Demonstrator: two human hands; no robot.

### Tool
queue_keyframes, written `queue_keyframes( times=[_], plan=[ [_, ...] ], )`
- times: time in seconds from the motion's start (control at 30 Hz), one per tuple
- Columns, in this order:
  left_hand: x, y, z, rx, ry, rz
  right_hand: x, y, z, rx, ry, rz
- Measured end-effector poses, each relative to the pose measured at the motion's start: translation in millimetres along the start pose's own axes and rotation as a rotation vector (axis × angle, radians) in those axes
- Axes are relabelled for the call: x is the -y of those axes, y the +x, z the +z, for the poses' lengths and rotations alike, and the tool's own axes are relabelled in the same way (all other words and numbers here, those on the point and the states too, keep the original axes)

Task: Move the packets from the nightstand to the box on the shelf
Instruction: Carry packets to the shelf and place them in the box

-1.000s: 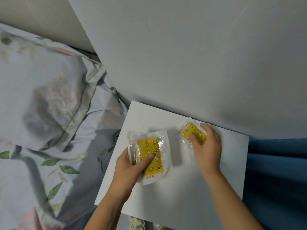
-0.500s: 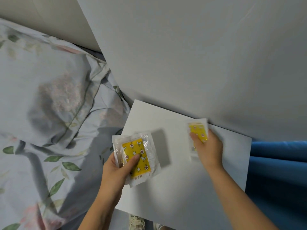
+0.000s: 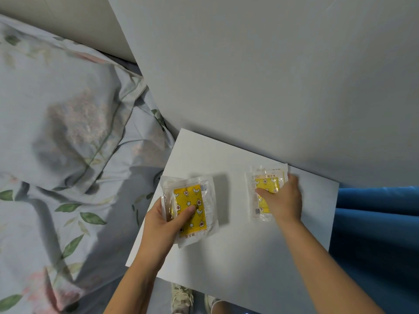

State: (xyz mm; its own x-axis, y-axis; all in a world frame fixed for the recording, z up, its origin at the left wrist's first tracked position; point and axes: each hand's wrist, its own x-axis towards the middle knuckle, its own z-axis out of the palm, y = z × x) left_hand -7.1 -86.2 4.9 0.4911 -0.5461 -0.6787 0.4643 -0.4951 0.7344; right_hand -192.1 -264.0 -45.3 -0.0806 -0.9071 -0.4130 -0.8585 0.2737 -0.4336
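Two packets are in hand over the white nightstand (image 3: 238, 257), which I take as the landmark. The left hand (image 3: 162, 225) holds the left packet (image 3: 192, 205) above the nightstand's left edge, thumb laid across the yellow printed face and fingers curled behind it; the packet casts a shadow to its right, so it looks lifted clear of the top. The right hand (image 3: 283, 200) is curled round the right packet (image 3: 265, 189) near the nightstand's back edge, close to the wall (image 3: 272, 75), fingers over the yellow card and thumb at the far side; whether this one is off the surface yet I cannot tell. Each packet is a clear plastic pouch round a flat yellow card, so I judge it very light, thin and fairly limp at its sealed border, stiffer in the middle where the card lies. The film looks glossy and likely slippery, and it will crinkle rather than break. The best hold seems a pinch across the carded middle, thumb on one face and fingers on the other, as the left hand has it; a grip on the loose border alone may let it flop or slide. The bed (image 3: 68, 155) lies left of the nightstand, a blue curtain (image 3: 374, 223) right; the box and shelf are out of view.
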Motion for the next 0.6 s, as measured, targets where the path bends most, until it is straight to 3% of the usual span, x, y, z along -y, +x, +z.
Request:
queue_keyframes(
  times=[0.17, 0.33, 0.6],
  plan=[
    [-1, -7, -1, -0.056, -0.019, 0.036, -15, -23, -5, 0.054, -0.129, -0.229],
    [-18, -29, -4, -0.061, -0.028, 0.066, -6, -62, -35, 0.132, 0.334, -0.158],
    [-86, -95, -1, -0.026, -0.096, 0.199, 76, -106, -116, 0.265, 0.609, -0.26]
  ],
)
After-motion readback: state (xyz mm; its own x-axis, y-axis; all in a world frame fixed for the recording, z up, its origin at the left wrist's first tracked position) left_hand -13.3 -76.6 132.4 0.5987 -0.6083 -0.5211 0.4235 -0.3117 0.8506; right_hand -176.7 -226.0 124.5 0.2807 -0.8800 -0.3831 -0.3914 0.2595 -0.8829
